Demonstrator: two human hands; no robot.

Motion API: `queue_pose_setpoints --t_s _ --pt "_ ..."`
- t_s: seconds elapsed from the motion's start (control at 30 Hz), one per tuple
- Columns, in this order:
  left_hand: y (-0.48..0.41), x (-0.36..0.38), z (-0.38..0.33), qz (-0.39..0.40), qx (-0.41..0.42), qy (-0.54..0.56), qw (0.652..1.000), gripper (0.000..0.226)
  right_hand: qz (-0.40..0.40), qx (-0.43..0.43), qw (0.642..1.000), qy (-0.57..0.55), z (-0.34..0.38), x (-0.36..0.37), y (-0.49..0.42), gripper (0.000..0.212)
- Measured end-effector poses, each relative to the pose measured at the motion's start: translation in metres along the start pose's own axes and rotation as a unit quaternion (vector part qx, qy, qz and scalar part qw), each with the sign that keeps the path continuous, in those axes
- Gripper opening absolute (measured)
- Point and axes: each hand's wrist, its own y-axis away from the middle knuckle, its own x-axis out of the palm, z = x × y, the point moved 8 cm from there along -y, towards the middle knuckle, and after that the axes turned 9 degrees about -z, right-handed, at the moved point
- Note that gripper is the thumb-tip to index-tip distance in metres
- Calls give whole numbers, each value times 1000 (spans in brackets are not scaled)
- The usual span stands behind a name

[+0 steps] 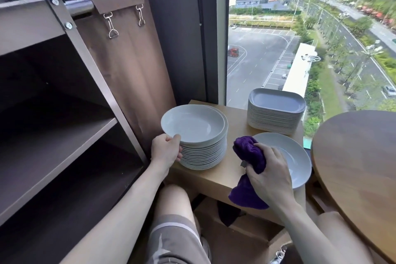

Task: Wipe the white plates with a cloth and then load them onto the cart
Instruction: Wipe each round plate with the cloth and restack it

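Beyond the tall window [300, 28] the ground drops away to a car park and a road far below. On this side of the glass, a low light-wood ledge [233, 126] carries the crockery. At its left end stands a tall stack of round white ceramic plates [205, 156]. The person's left hand [166, 148] grasps the uppermost white plate [192, 124] at its near-left rim, thumb on top. That plate sits level and, as far as I can see, is not lifted clear.

The right hand [270, 173] is clenched round a bunched purple microfibre cloth [250, 152], one tail of it hanging past the ledge's front edge. This hand hovers over the near-left rim of a single round white plate [297, 156] lying flat at the ledge's right end. Whether cloth and plate touch, I cannot tell.

The brown metal service cart [64, 130] stands just left of the stack, so the left hand is the nearer one to its open shelves. The cloth lies to the right of the gripped plate, across a strip of bare ledge. I'd judge the plate and cloth must meet first, and only then does the plate swing left to a shelf. No plates show on the shelves, so loading looks barely begun.

A stack of grey rectangular dishes [274, 118] stands by the glass, and a round dark-wood table [360, 161] is at the right.
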Motion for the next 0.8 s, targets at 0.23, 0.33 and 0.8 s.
queue_pose_setpoints --t_s 0.23,0.33,0.8 --pt "0 9 13 9 -5 -13 1000 25 4 7 1000 6 -16 2 4 55" --pt "4 12 12 8 -2 -10 1000 27 7 16 1000 4 -23 1 6 54" --pt "105 145 5 276 120 -95 949 32 -28 85 996 28 -84 -38 -10 53"
